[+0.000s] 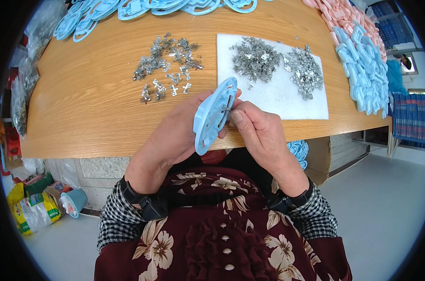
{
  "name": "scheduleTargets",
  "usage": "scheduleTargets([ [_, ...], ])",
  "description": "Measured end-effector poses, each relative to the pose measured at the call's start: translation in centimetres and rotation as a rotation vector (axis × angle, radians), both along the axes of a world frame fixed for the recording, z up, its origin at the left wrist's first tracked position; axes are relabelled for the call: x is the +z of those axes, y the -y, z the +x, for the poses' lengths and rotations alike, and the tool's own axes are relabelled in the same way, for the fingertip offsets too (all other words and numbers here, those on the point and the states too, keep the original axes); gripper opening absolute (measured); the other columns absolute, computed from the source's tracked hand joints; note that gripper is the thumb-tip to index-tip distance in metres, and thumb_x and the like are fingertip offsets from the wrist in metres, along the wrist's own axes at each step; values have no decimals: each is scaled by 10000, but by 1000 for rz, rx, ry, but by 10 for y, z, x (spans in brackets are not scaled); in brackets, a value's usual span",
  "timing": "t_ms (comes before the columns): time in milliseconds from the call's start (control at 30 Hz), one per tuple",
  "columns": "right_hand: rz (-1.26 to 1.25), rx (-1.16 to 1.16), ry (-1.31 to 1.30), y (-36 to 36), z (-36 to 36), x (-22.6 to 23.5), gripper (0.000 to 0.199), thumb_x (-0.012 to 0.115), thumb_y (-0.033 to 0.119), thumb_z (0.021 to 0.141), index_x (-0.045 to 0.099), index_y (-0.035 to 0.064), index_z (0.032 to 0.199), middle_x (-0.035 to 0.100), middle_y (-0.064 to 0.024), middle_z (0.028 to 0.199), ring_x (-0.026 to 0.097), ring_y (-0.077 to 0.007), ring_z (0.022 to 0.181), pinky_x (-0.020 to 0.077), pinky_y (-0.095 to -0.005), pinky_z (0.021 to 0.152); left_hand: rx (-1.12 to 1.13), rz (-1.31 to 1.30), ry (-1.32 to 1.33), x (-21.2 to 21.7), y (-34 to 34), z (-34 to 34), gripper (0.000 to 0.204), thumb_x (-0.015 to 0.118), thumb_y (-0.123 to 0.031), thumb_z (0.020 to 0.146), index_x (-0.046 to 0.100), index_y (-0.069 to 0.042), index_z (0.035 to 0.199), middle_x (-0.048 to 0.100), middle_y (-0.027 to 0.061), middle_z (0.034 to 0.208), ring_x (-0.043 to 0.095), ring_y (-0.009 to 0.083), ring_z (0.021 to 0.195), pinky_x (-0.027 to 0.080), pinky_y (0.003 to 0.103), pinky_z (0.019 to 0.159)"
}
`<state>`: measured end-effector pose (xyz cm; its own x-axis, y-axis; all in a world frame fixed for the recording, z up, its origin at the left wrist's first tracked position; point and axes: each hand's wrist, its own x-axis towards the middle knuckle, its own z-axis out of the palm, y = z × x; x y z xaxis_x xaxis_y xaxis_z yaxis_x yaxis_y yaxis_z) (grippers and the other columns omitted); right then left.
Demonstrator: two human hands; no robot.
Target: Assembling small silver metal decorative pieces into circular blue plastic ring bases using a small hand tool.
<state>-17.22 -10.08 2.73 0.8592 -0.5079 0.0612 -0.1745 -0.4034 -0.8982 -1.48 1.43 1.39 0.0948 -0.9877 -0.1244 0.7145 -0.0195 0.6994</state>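
Here, item held: a light blue plastic frame [214,115], flat and roughly oval, with moulded ribs and cut-out slots, seen nearly edge-on; its long axis runs from lower left to upper right, the rounded upper end pointing away from the person toward the white foam sheet [287,96], the lower end toward the person's lap. It sits above the near edge of the wooden table [90,98], between both hands. The left hand [175,133] cups the frame from behind, fingers curled around its back and thumb against the rim. The right hand [259,131] has thumb and forefinger pressed together, pinching a small metal clip [228,109] at the frame's slot; the other fingers are folded in. Also on the table: a loose scatter of small metal clips [168,63] on the bare wood left of the sheet, and two denser heaps of metal clips [278,63] on the foam. Further light blue frames [364,70] lie stacked along the right edge, with pink frames [343,14] beyond, and more blue frames [128,9] at the far edge. Both wrists carry black bands; sleeves are checked.
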Motion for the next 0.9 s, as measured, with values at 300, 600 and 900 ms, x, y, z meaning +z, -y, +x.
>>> scheduleTargets([
  [300, 343, 46, -126, 17, -5, 4, 302, 549, 236, 1063, 641, 7, 889, 616, -1, 649, 494, -74, 576, 443, -268, 559, 31, 89, 26, 12, 1, -7, 470, 505, -258, 1064, 498, 25, 1439, 623, 102, 1313, 640, 131, 1051, 538, 244, 818],
  [600, 264, 21, -82, 14, -9, 8, 274, 618, 220, 1028, 624, 13, 848, 556, 18, 641, 517, -60, 609, 424, -251, 557, -34, -49, -314, -11, 0, 4, 466, 528, -250, 1046, 508, 15, 1429, 569, 182, 1422, 663, 228, 1080, 563, 312, 762],
  [900, 335, -146, 125, 24, -8, 29, 258, 696, 210, 965, 679, -38, 1033, 623, -15, 776, 638, -76, 724, 469, -226, 635, -200, -89, -529, -6, 11, -8, 508, 471, -374, 1057, 522, -11, 1407, 619, 225, 1343, 660, 357, 1145, 553, 394, 728],
])
